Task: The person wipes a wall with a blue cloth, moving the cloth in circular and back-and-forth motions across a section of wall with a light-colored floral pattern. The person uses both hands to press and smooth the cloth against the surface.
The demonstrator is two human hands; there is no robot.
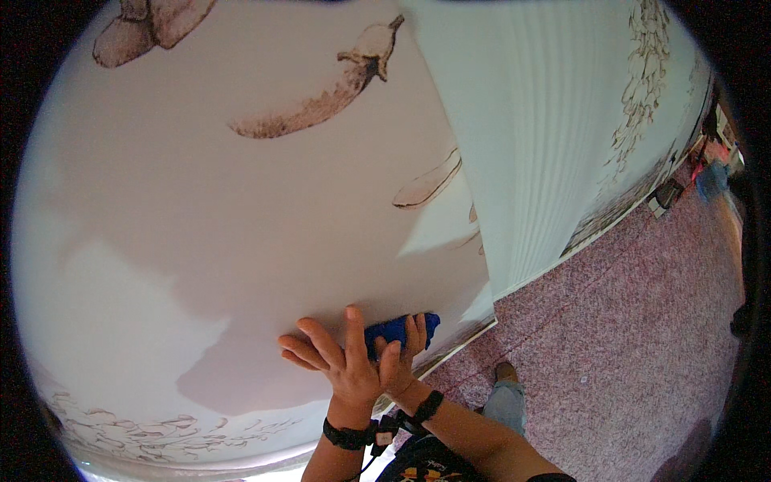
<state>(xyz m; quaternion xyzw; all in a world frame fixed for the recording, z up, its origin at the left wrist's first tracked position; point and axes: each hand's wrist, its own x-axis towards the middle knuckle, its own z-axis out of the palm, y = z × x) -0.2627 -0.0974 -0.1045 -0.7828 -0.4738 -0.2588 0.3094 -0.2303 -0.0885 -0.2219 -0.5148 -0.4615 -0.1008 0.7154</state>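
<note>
Before me is a large pale printed panel (253, 205) with brown plant-like drawings, one shaped like a chilli pepper (307, 102). My left hand (343, 358) rests with fingers spread against or very near the panel, close to its lower edge. Just beside it, my right hand (409, 343) grips a dark blue cloth-like pad (394, 333), which lies against the panel. The pad is partly covered by my fingers. My wrists nearly touch, and each wears a black band.
Along a seam, a second pale printed panel (536, 120) with faint ripples adjoins the first. Reddish mottled carpet (614, 325) runs along the lower edge. A brown shoe (506, 372) and jeans leg show there. Farther right are a small dark object (665, 196) and a blue item (712, 181).
</note>
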